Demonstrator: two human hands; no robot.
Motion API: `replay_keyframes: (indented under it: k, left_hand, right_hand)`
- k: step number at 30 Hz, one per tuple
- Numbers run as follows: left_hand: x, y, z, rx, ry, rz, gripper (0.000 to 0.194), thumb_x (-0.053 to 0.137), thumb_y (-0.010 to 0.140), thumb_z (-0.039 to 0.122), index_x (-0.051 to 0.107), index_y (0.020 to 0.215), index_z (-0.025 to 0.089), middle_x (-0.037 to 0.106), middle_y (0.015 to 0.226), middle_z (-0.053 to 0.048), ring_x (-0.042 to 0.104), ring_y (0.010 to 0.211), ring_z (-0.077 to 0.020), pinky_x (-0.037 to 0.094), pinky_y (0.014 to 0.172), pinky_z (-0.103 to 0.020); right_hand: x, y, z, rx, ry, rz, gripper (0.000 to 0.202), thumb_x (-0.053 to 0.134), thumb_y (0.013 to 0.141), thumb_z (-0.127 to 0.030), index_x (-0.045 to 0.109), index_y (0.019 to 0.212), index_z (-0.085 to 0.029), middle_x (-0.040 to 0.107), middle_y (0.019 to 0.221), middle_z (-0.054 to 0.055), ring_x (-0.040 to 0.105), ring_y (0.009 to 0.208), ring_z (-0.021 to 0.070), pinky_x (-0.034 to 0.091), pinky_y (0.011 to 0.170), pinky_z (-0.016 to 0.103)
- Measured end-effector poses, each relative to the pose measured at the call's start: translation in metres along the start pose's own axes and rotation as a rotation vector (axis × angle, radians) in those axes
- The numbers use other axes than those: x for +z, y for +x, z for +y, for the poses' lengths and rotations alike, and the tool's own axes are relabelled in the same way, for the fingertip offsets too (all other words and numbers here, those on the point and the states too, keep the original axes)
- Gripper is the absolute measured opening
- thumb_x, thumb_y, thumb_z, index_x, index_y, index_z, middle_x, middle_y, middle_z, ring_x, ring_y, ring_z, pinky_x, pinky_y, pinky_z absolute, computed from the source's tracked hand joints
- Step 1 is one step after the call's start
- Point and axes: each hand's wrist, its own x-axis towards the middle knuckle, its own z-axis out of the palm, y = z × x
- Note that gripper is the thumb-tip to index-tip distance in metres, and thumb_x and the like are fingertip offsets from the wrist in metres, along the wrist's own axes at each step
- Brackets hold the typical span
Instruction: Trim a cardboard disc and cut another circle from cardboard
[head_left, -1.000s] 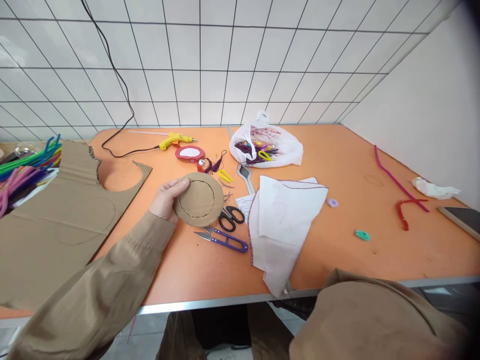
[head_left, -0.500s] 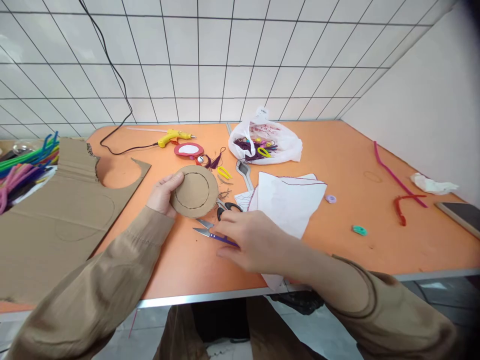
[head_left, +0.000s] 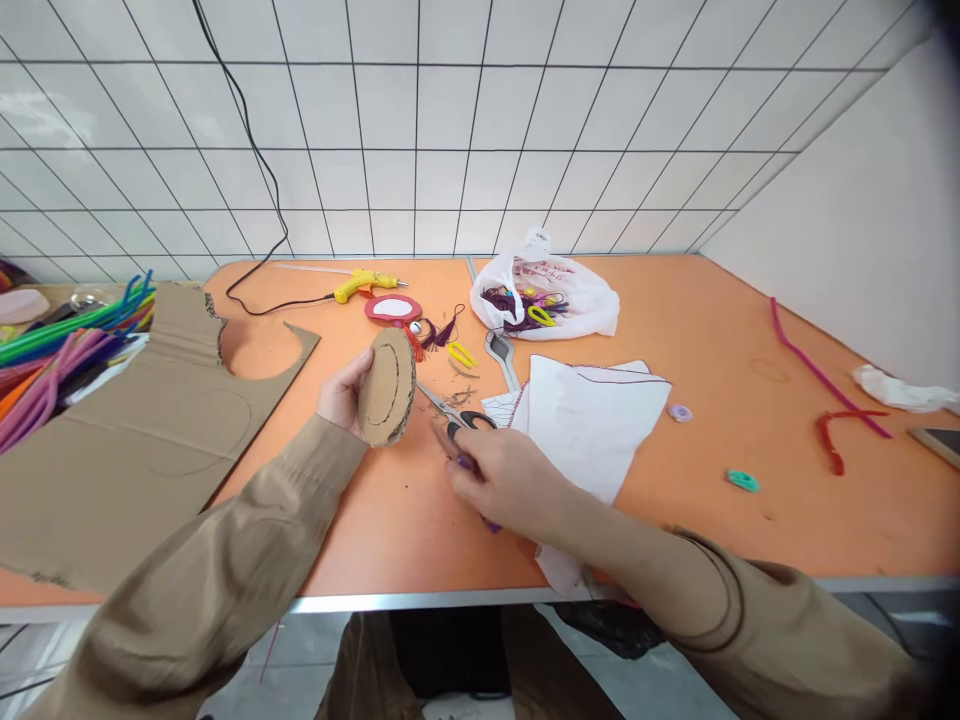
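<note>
My left hand (head_left: 346, 396) grips a round cardboard disc (head_left: 386, 390) by its left edge. The disc is tilted, its corrugated rim turned to the right and a dark ring line visible on its face. Closed around small purple-handled snips (head_left: 465, 461), my right hand (head_left: 502, 480) is just right of the disc; the snips' blades are blurred. Black-handled scissors (head_left: 454, 408) lie beside the right fingers, tips toward the disc. Behind the disc are a red oval piece with a white centre (head_left: 392, 308), a dark tassel (head_left: 448, 328) and a yellow clip (head_left: 462, 354).
At left lies a cut cardboard sheet (head_left: 187, 420) beside coloured pipe cleaners (head_left: 67, 345). A yellow glue gun (head_left: 367, 284) and a white plastic bag (head_left: 589, 300) are at the back. White cloth (head_left: 592, 415) lies right of centre, with a teal piece (head_left: 742, 480) farther right.
The disc has turned from facing me to a steep tilt showing its rim. The snips in my right hand have swung, their blades now pointing more upward. The view has shifted slightly.
</note>
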Motion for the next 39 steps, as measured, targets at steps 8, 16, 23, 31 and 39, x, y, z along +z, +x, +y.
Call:
replay_keyframes:
  k: [8, 16, 23, 31, 39]
  left_hand:
    - [0.002, 0.004, -0.009, 0.014, 0.017, 0.059, 0.042, 0.044, 0.094, 0.026, 0.057, 0.127, 0.005, 0.075, 0.078, -0.010, 0.071, 0.066, -0.0223, 0.057, 0.060, -0.032]
    - [-0.004, 0.012, -0.010, 0.084, 0.008, 0.102, 0.042, 0.043, 0.096, 0.021, 0.049, 0.134, 0.002, 0.075, 0.077, -0.009, 0.071, 0.063, -0.0174, 0.059, 0.056, -0.025]
    - [0.000, 0.011, -0.014, 0.053, 0.008, 0.130, 0.047, 0.037, 0.098, 0.021, 0.042, 0.139, -0.001, 0.075, 0.075, -0.009, 0.072, 0.066, -0.0162, 0.059, 0.063, -0.021]
    - [0.012, 0.003, -0.017, 0.000, 0.025, 0.181, 0.044, 0.034, 0.098, 0.016, 0.045, 0.136, -0.004, 0.073, 0.065, -0.007, 0.069, 0.055, -0.0125, 0.055, 0.054, -0.015]
    - [-0.005, 0.014, -0.018, 0.002, 0.053, 0.096, 0.043, 0.039, 0.096, 0.019, 0.049, 0.133, -0.001, 0.076, 0.088, -0.014, 0.073, 0.074, -0.0191, 0.060, 0.071, -0.026]
  right_hand:
    - [-0.023, -0.006, -0.001, 0.211, 1.255, -0.262, 0.028, 0.052, 0.086, -0.045, 0.041, 0.076, -0.021, 0.058, 0.051, -0.005, 0.044, 0.032, 0.0069, 0.026, 0.033, 0.017]
    - [-0.016, -0.011, 0.002, 0.215, 1.500, -0.375, 0.040, 0.044, 0.092, -0.051, 0.059, 0.092, -0.015, 0.052, 0.045, -0.005, 0.033, 0.029, 0.0056, 0.025, 0.032, 0.018]
    - [-0.011, -0.004, 0.000, 0.359, 1.703, -0.424, 0.055, 0.023, 0.101, -0.044, 0.065, 0.094, -0.010, 0.049, 0.043, -0.003, 0.030, 0.030, 0.0057, 0.022, 0.034, 0.019]
    - [-0.008, -0.005, 0.004, 0.291, 1.659, -0.233, 0.046, 0.038, 0.096, -0.050, 0.065, 0.094, -0.013, 0.048, 0.047, -0.005, 0.032, 0.033, 0.0050, 0.023, 0.037, 0.019]
    - [-0.007, -0.005, -0.002, 0.378, 1.699, -0.382, 0.047, 0.032, 0.100, -0.044, 0.065, 0.093, -0.012, 0.049, 0.044, -0.004, 0.032, 0.031, 0.0057, 0.023, 0.035, 0.018]
